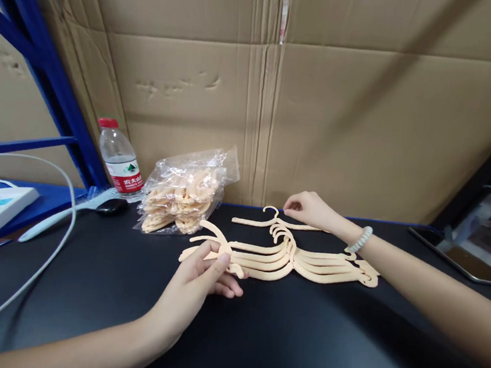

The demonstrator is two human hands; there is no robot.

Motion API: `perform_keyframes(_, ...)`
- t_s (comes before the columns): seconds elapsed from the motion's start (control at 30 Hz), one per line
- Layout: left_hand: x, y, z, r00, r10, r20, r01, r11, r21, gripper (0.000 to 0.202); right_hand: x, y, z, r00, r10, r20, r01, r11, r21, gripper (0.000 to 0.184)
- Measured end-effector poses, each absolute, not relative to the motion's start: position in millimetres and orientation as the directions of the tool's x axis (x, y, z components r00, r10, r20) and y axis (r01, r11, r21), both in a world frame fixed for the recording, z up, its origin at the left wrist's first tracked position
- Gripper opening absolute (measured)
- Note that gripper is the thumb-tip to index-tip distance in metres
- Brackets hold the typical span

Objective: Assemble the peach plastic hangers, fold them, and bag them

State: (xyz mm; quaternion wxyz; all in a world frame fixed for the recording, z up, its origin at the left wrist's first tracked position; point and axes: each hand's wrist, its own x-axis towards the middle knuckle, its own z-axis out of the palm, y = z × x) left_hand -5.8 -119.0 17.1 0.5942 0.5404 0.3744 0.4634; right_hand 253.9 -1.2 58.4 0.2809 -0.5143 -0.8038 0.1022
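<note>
Several more hangers sit in a clear bag (183,192) at far left, beside a water bottle (119,156). Nearer, the left hand (200,279) closes its fingers on the left end of a nested stack of hangers (307,264) lying mid-bench (86,284). Just beyond lies a single hanger (252,221), which the right hand (308,209) pinches beside its hook. These look light, thin, smooth and springy. Hooks may snag, so arm ends or necks seem the best holds.
</note>
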Motion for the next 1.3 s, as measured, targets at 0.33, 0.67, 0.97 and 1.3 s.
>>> perform_keyframes(0.33, -6.4, -119.5, 18.7, 0.290, 0.955, 0.060, -0.115, -0.028, 0.993, 0.037, 264.2, 36.0, 11.6, -0.341, 0.928, 0.152, 0.800, 0.372, -0.471, 0.023)
perform_keyframes(0.67, -8.9, -122.7, 26.4, 0.281, 0.958, 0.059, -0.042, -0.050, 0.998, 0.023, 277.4, 2.0, 44.4, -0.271, 0.887, 0.375, 0.640, 0.457, -0.617, 0.021)
perform_keyframes(0.97, -10.7, -120.7, 17.5, 0.353, 0.931, 0.089, -0.106, -0.055, 0.993, 0.009, 285.1, -114.9, 41.6, -0.372, 0.794, 0.481, 0.691, 0.583, -0.428, 0.015)
perform_keyframes(1.3, -9.3, -123.6, 18.9, 0.406, 0.913, 0.051, -0.281, 0.072, 0.957, 0.013, 273.0, -142.9, 36.2, -0.215, 0.732, 0.647, 0.632, 0.609, -0.479, 0.013)
